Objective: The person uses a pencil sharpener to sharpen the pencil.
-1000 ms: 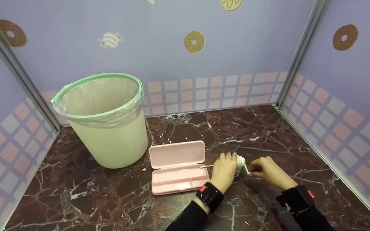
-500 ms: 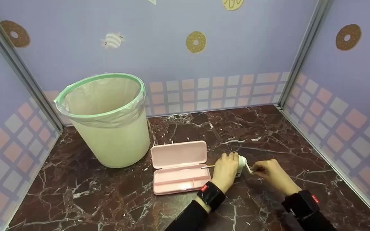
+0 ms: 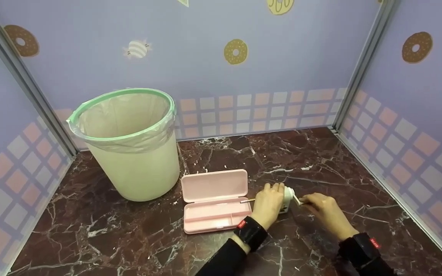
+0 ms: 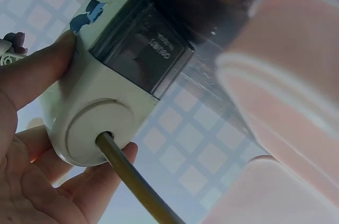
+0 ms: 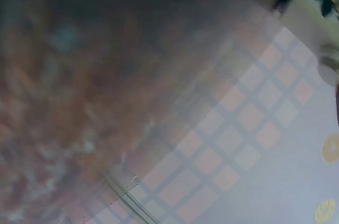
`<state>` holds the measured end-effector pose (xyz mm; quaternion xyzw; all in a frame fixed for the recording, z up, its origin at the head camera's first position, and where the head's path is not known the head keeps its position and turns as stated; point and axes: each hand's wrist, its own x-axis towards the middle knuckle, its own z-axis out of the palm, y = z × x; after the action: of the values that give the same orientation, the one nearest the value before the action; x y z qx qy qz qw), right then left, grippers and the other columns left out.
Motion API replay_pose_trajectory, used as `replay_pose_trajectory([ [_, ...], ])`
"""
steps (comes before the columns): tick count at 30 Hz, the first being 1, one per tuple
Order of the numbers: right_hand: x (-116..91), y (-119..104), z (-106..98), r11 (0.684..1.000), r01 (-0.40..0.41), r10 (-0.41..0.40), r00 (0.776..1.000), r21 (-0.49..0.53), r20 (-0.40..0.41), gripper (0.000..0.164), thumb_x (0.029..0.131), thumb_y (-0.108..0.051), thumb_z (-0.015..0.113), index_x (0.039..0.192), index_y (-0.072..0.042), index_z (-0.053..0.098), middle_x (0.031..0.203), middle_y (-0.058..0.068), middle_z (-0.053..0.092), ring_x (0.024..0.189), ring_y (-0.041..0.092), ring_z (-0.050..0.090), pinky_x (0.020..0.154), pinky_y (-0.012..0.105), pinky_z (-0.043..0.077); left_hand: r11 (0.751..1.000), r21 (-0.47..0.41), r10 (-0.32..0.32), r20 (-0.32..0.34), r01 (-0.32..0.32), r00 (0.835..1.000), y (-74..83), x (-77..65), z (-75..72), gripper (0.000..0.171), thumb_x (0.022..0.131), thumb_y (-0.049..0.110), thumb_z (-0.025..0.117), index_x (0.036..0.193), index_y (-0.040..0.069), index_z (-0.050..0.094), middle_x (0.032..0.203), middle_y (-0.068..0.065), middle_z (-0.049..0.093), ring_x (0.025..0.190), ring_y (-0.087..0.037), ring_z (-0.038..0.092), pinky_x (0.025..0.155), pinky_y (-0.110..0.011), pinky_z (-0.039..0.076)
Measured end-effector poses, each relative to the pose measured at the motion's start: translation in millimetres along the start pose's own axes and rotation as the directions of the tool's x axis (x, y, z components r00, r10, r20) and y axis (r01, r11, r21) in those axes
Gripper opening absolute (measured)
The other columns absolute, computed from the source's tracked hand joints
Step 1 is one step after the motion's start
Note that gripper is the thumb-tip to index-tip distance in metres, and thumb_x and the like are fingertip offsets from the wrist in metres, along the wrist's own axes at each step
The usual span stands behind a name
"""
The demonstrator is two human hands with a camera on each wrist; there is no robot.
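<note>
Lilac walls [image 3: 190,73] printed with doughnuts, a wrapped sweet and a band of pale squares enclose a dark, white-veined marble tabletop [image 3: 121,245], on which a pale bin [image 3: 140,172] with a green rim and a plastic liner is placed at the left. In front of it and to the right, a pink pencil case [image 3: 215,186] is laid with its lid raised. Right of the case, the pencil sharpener [image 4: 124,89] is kept on the tabletop, as it was a second ago, by the left hand [image 3: 268,202]. Its pale body is held between the thumb and the curled fingers, and a dark transparent window [image 4: 151,54] is left uncovered. A yellowish pencil [image 4: 140,181] is inserted in the round hole, and its outer end is still extended over the case. The sharpener's white crank [image 3: 297,198] is pinched near its end by the right hand [image 3: 324,209]; in the right wrist view, mostly dark and blurred, the fingers cannot be made out. Compared with a second ago, the crank's end has been raised slightly and the right hand has been turned flatter. The whole head view has been shifted a little, while the case and the bin have been left in place.
</note>
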<state>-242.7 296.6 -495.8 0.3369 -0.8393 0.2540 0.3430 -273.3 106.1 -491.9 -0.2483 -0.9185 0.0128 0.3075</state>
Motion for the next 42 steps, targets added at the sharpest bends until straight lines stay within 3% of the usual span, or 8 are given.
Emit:
replay_pose_trajectory([
  [3, -1.9, 0.5, 2.9, 0.997, 0.054, -0.055, 0.998, -0.054, -0.023, 0.009, 0.082, -0.008, 0.073, 0.089, -0.003, 0.071, 0.083, 0.003, 0.070, 0.072, 0.016, 0.067, 0.072, 0.015, 0.052, 1.000, -0.028, 0.000, 0.023, 0.001, 1.000, -2.1, 0.3, -1.2, 0.041, 0.078, 0.025, 0.075, 0.117, 0.016, 0.068, 0.108, 0.006, 0.072, 0.086, -0.013, 0.062, 0.057, -0.023, 0.053],
  [8, -0.7, 1.9, 5.3, 0.988, 0.115, -0.120, 0.992, -0.105, -0.040, 0.028, 0.095, -0.025, 0.057, 0.090, -0.001, 0.070, 0.085, 0.004, 0.070, 0.074, 0.017, 0.066, 0.071, 0.020, 0.053, 1.000, -0.030, -0.003, 0.027, 0.003, 1.000, -1.8, 1.7, -2.2, 0.040, 0.079, 0.024, 0.073, 0.118, 0.015, 0.069, 0.109, 0.005, 0.072, 0.085, -0.013, 0.062, 0.057, -0.022, 0.053],
  [11, -1.2, -0.9, 6.0, 0.974, 0.133, -0.137, 0.990, -0.183, -0.012, 0.031, 0.095, -0.028, 0.055, 0.089, -0.001, 0.069, 0.084, 0.003, 0.069, 0.074, 0.016, 0.065, 0.069, 0.024, 0.053, 1.000, -0.016, 0.003, 0.023, -0.002, 1.000, -0.5, 2.4, -1.9, 0.036, 0.081, 0.024, 0.071, 0.116, 0.015, 0.069, 0.106, 0.006, 0.072, 0.083, -0.013, 0.061, 0.056, -0.021, 0.052],
  [14, -1.0, -6.5, 6.6, 0.952, 0.140, -0.135, 0.990, -0.273, 0.037, 0.014, 0.081, -0.011, 0.069, 0.090, 0.000, 0.068, 0.085, 0.004, 0.069, 0.077, 0.017, 0.064, 0.070, 0.027, 0.054, 1.000, -0.014, -0.002, 0.035, 0.002, 0.999, -0.8, 2.9, -2.3, 0.036, 0.079, 0.025, 0.074, 0.114, 0.016, 0.069, 0.103, 0.007, 0.072, 0.083, -0.013, 0.061, 0.056, -0.021, 0.052],
  [17, 0.8, -10.9, 6.4, 0.939, 0.131, -0.119, 0.991, -0.319, 0.056, 0.032, 0.064, 0.004, 0.080, 0.093, 0.001, 0.067, 0.087, 0.007, 0.069, 0.079, 0.019, 0.065, 0.071, 0.029, 0.055, 1.000, -0.019, -0.006, 0.054, 0.007, 0.999, -1.4, 3.2, -4.0, 0.039, 0.076, 0.026, 0.077, 0.113, 0.016, 0.068, 0.100, 0.007, 0.071, 0.083, -0.012, 0.061, 0.057, -0.022, 0.053],
  [20, 6.2, -11.6, 4.6, 0.939, 0.108, -0.101, 0.994, -0.325, 0.039, 0.040, 0.058, 0.010, 0.082, 0.095, 0.003, 0.067, 0.088, 0.009, 0.070, 0.080, 0.021, 0.066, 0.073, 0.032, 0.056, 0.999, -0.031, 0.014, 0.074, -0.012, 0.997, -0.6, 2.9, -5.8, 0.040, 0.076, 0.025, 0.077, 0.114, 0.016, 0.068, 0.099, 0.006, 0.071, 0.084, -0.013, 0.061, 0.058, -0.022, 0.054],
  [27, 33.2, 4.9, 5.2, 0.952, 0.043, -0.042, 0.999, -0.304, 0.009, 0.024, 0.066, 0.007, 0.079, 0.086, 0.001, 0.067, 0.080, 0.011, 0.069, 0.073, 0.023, 0.066, 0.066, 0.034, 0.057, 0.999, -0.028, 0.038, 0.073, -0.036, 0.997, 0.6, 3.8, -5.7, 0.038, 0.080, 0.021, 0.072, 0.118, 0.017, 0.068, 0.104, 0.006, 0.071, 0.085, -0.013, 0.062, 0.060, -0.022, 0.054],
  [42, 61.8, 17.2, 11.3, 0.961, -0.157, 0.197, 0.967, -0.229, 0.163, 0.010, 0.075, 0.005, 0.074, 0.078, 0.000, 0.066, 0.078, 0.015, 0.070, 0.074, 0.029, 0.068, 0.068, 0.042, 0.055, 0.996, -0.044, 0.075, 0.052, -0.073, 0.996, -5.5, 3.2, -1.1, 0.037, 0.082, 0.022, 0.071, 0.119, 0.018, 0.068, 0.112, 0.007, 0.072, 0.083, -0.013, 0.064, 0.060, -0.022, 0.055],
])
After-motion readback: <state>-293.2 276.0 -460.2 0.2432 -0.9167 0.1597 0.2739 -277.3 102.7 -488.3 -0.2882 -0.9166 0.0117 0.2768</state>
